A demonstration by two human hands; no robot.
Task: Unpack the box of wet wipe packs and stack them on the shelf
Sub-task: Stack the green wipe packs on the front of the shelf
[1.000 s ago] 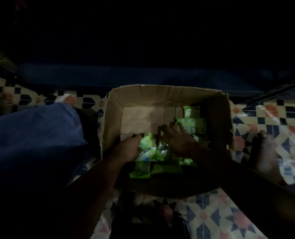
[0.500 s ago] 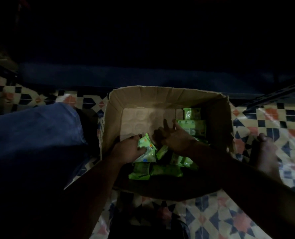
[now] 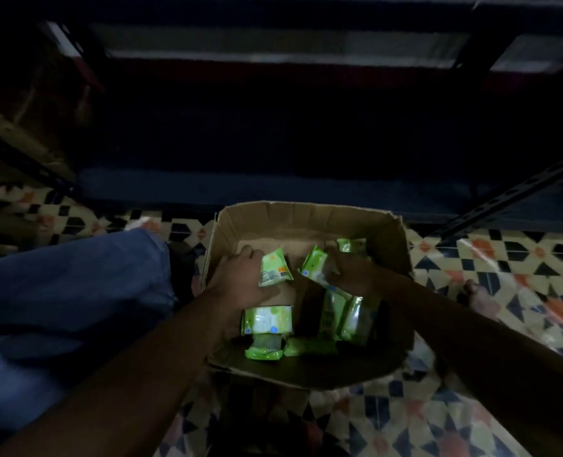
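Both hands are down in the box [image 3: 306,219], the left hand [image 3: 240,278] gripping one pack [image 3: 274,267] and the right hand [image 3: 352,275] another [image 3: 314,267], probably to carry two at once to the shelf [image 3: 273,47] beyond them.

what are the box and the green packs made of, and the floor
Box: looks like brown corrugated cardboard, matte, with creased walls and a bent rim.
Green packs: probably thin plastic film, glossy, with crimped ends and glare.
Floor: seemingly glazed patterned tile, with a sheen in places; the dim light leaves this unsure.
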